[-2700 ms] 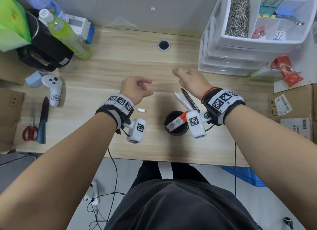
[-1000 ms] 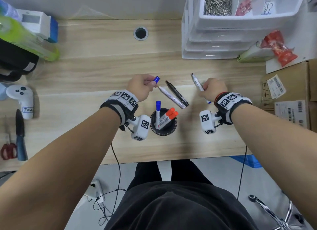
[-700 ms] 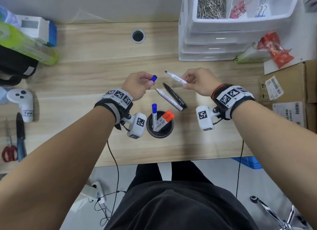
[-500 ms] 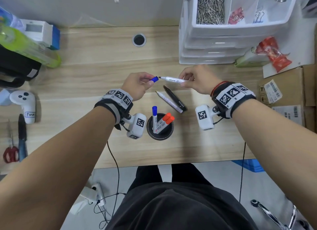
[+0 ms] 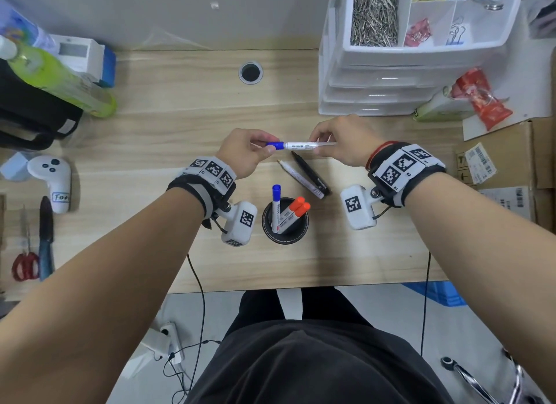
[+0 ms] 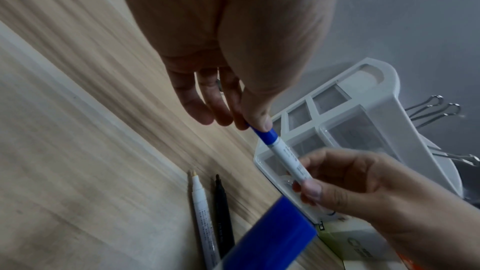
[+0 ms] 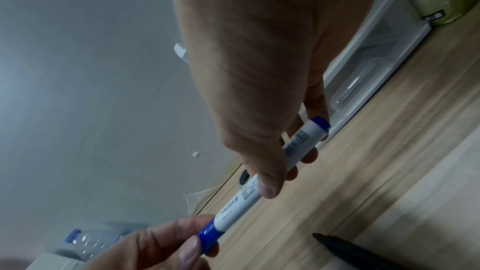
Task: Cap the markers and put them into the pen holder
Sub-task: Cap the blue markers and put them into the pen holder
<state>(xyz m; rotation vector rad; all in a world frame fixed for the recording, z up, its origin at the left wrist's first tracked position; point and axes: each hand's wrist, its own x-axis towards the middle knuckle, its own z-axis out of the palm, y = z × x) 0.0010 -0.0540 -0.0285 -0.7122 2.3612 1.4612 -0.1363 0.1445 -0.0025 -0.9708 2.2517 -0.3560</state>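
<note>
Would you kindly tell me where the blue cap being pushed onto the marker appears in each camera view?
Head: blue cap at upper centre, pinched by the left hand.
Left wrist: right of centre, below the thumb.
Right wrist: bottom centre.
Shared landmark: the uncapped black pen on the desk.

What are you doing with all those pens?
A person is capping a white marker. The left hand pinches its blue cap while the right hand holds the barrel. Three capped markers already stand in the black pen holder. Two uncapped ones, a white marker and a black marker, lie on the desk.
</note>
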